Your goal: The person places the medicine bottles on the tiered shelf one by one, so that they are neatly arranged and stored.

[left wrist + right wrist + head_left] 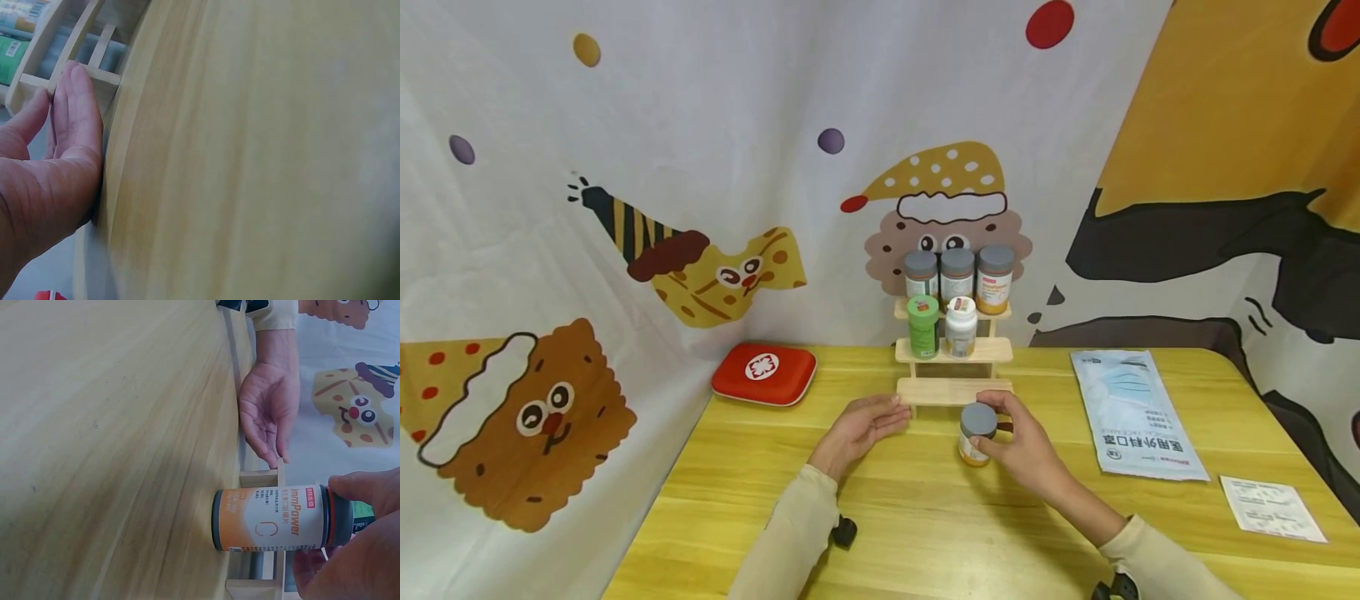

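Note:
My right hand (1024, 442) grips a grey-lidded supplement bottle (976, 446) by its upper part, in front of a small wooden tiered stand (936, 392). In the right wrist view the bottle (275, 519) shows an orange and white label, thumb and fingers about its lid. My left hand (863, 427) has its fingers fairly straight, fingertips at the left end of the stand's lowest step; the left wrist view shows this hand (69, 137) beside the stand's side. A green bottle (923, 329) and a white bottle (961, 329) stand on the middle step.
Several grey-lidded bottles (957, 279) line the top step. A red first-aid case (765, 374) lies at the back left of the wooden table (910, 533). On the right are a face-mask packet (1138, 417) and a white blister pack (1272, 508). A printed curtain (700, 100) hangs behind.

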{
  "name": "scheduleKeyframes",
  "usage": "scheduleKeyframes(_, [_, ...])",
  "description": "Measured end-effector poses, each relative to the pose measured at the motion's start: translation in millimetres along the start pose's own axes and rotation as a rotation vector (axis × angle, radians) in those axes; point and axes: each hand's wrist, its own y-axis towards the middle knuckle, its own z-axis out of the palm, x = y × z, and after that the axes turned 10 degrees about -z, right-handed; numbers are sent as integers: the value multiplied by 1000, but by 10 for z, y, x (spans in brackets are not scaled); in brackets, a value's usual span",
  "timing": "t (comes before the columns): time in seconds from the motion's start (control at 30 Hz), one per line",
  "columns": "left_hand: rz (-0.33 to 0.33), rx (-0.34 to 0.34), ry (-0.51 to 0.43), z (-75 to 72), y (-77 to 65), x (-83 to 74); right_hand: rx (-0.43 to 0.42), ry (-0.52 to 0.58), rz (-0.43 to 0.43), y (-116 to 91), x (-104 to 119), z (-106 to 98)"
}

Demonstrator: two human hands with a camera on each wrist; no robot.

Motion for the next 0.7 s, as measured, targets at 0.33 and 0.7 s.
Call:
scheduleKeyframes(0.33, [-5, -7, 1, 5, -6, -4, 22, 6, 37, 1, -42, 1])
scheduleKeyframes(0.7, [-9, 7, -15, 8, -17, -10, 46, 3, 9, -6, -90, -17])
